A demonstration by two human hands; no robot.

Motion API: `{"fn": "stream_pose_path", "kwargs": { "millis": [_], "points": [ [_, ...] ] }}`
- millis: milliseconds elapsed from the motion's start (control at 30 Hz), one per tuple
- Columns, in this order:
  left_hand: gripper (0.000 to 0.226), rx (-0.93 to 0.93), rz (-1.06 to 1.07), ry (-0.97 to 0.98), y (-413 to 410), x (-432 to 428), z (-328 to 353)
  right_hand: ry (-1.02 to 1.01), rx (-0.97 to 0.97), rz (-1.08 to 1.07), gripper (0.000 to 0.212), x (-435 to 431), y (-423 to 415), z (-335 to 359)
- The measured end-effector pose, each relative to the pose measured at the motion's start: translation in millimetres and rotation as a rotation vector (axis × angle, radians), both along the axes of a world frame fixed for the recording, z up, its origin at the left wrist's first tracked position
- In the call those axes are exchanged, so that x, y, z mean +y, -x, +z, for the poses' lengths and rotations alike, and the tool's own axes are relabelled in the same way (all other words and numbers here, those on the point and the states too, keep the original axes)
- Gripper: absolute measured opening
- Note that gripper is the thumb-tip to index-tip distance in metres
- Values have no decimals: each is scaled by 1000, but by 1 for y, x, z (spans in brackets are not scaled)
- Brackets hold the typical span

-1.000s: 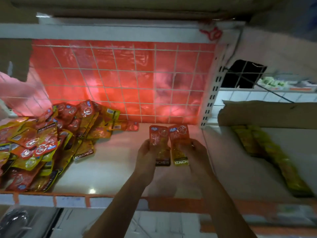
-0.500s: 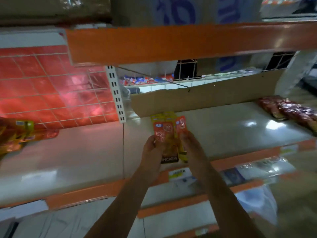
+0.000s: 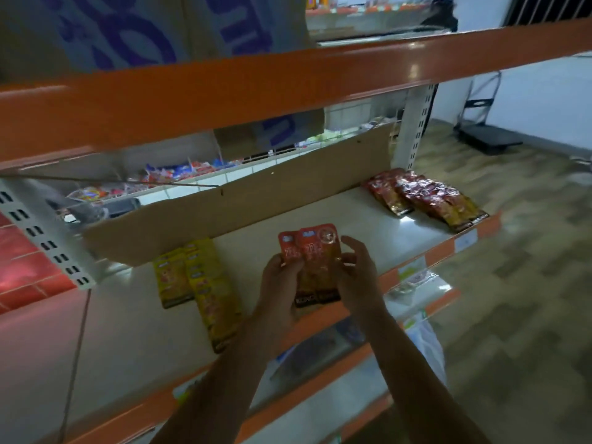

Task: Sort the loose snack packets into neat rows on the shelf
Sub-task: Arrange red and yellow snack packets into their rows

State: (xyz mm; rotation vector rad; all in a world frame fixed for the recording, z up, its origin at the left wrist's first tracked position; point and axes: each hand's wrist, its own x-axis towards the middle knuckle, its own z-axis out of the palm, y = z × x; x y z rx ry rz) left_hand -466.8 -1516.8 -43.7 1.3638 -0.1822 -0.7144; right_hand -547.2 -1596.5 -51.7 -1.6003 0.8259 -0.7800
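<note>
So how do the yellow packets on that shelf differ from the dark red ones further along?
The yellow packets sit toward the shelf's left; the dark red packets at its right end. The yellow ones look dull, the dark red ones glossy, catching light. Both lie flat in overlapping rows running front to back.

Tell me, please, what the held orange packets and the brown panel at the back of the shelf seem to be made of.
Orange snack packets: probably thin plastic or foil film with a glossy finish; they catch the light and have flat sealed edges.
Brown panel: apparently cardboard, matte; it has a plain brown face and an uneven cut top edge.
</note>
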Motion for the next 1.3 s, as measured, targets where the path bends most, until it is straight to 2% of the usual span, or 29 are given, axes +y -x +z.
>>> {"fn": "stream_pose_path", "kwargs": {
  "millis": [167, 300, 533, 767, 1000, 1167, 1300],
  "points": [
    [17, 36, -54, -41, -6, -82, -11, 27, 78, -86, 25, -81, 3, -6],
    [21, 10, -83, -84, -21, -146, -16, -16, 95, -113, 25, -140, -1, -5],
    [8, -92, -112, -161, -29, -229, -25, -25, 93, -158, 28, -222, 3, -9],
    [13, -96, -90, -181, -24, -279, -40, 32, 68, -183, 30, -287, 11, -7],
    [8, -142, 27, -262, -17, -318, -50, 69, 60, -104, 28, -350, 16, 5],
    [15, -305, 123, -392, -11, -336, -56, 76, 42, -49, 26, -381, 17, 9],
    [21, -322, 178, -423, -5, -342, -58, 75, 48, -36, 24, -399, 16, 3]
  ]
}}
